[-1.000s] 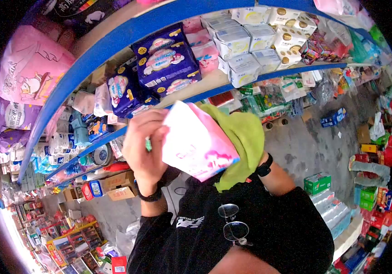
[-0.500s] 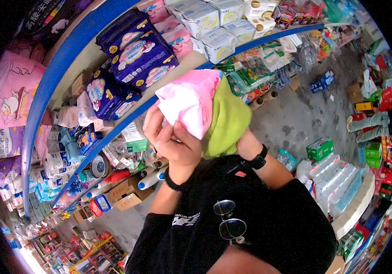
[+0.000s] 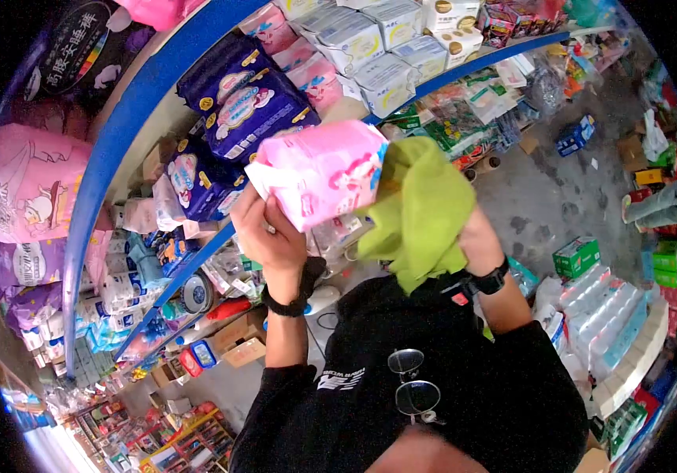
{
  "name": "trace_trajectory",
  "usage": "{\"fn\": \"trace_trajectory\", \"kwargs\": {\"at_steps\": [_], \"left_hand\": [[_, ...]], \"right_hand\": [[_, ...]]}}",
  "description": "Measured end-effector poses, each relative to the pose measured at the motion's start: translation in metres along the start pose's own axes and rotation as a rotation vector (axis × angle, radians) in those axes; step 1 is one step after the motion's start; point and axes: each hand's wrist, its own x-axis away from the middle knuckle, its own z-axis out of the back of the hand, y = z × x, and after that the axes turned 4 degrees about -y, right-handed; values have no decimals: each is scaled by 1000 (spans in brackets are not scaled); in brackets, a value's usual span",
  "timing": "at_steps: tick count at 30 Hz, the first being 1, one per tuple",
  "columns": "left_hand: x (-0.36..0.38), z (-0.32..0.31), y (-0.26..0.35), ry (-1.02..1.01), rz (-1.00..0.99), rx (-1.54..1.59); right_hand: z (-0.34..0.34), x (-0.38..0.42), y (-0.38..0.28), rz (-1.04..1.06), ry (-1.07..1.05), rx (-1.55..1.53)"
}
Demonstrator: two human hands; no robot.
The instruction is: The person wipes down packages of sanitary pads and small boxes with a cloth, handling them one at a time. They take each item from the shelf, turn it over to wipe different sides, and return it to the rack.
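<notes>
Held up in front of the shelf is a pink soft plastic pack (image 3: 327, 175) with a cartoon figure printed on one side and a folded white-pink end. My left hand (image 3: 269, 240) grips it at its lower left corner, thumb and fingers closed on the wrapper. A lime-green cloth (image 3: 417, 209) hangs bunched from my right hand (image 3: 479, 243), just right of the pack and overlapping its edge in this view. The cloth partly hides my right fingers, which are wrapped round it.
Behind the pack, a blue-edged shelf (image 3: 228, 236) holds dark blue packs (image 3: 248, 114), white packs (image 3: 386, 83) and pink packs (image 3: 315, 79). A blue pack (image 3: 576, 135) and a green box (image 3: 576, 258) are on the grey floor. Shrink-wrapped bottles (image 3: 602, 311) stand at the right.
The green cloth has come away from the pack's side towards the right with my right hand, opening out. The pack has turned, showing more of its printed side. The view has shifted slightly.
</notes>
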Motion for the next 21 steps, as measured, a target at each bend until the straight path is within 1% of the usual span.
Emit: {"fn": "trace_trajectory", "kwargs": {"at_steps": [2,3,5,6,8,9,10,12,13,17,18,20,21], "left_hand": [[-20,-8,-3,-81,-27,-78],[-29,-17,-9,-110,-58,-66],[-45,-38,-17,-232,-105,-58],[-48,-52,-24,-271,-133,-47],[-55,-77,-37,-347,-202,-58],[-55,-91,-44,-384,-207,-92],[-59,-102,-48,-420,-211,-127],[-66,-122,-54,-536,-284,-218],[-68,-130,-57,-565,-324,-245],[-55,-166,-81,-607,-407,-321],[-53,-169,-83,-611,-408,-329],[-48,-171,-87,-583,-339,-338],[-53,-168,-82,-586,-344,-347]], "right_hand": [[0,17,-5,227,218,344],[4,20,-15,232,219,336],[14,29,-40,158,401,994],[17,32,-51,163,400,993],[17,33,-71,186,529,1368],[15,30,-78,243,544,1333],[19,29,-84,253,538,1333],[26,28,-93,270,531,743],[24,26,-101,251,541,855],[36,23,-121,260,559,824],[42,23,-125,256,558,816],[56,22,-132,250,555,798],[64,22,-135,251,552,792]]}}
